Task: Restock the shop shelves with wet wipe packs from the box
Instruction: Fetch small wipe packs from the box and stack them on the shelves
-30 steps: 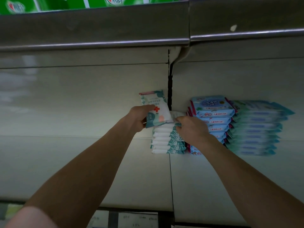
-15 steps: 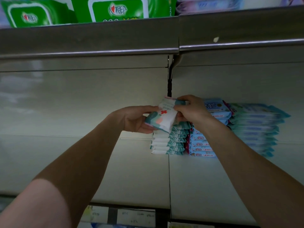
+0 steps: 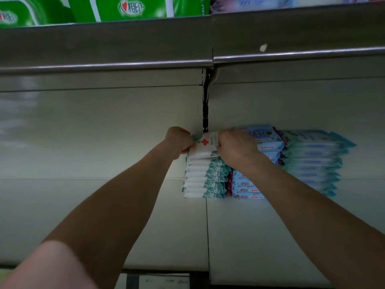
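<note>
A white and teal wet wipe pack (image 3: 206,142) with a red cross lies flat on top of a stack of like packs (image 3: 205,178) at the back of the shelf (image 3: 125,215). My left hand (image 3: 179,141) grips its left end, my right hand (image 3: 235,148) grips its right end. Both sets of fingers are curled round the pack's edges. The box is not in view.
Right of this stack stand a stack of blue packs (image 3: 250,184) and a further stack of pale blue packs (image 3: 314,163). The upper shelf (image 3: 104,44) overhangs, carrying green packs (image 3: 129,8). A black upright slot (image 3: 205,109) runs down the back wall.
The pack went from tilted in my left hand to held by both hands, then was laid flat on top of the white and teal stack.
</note>
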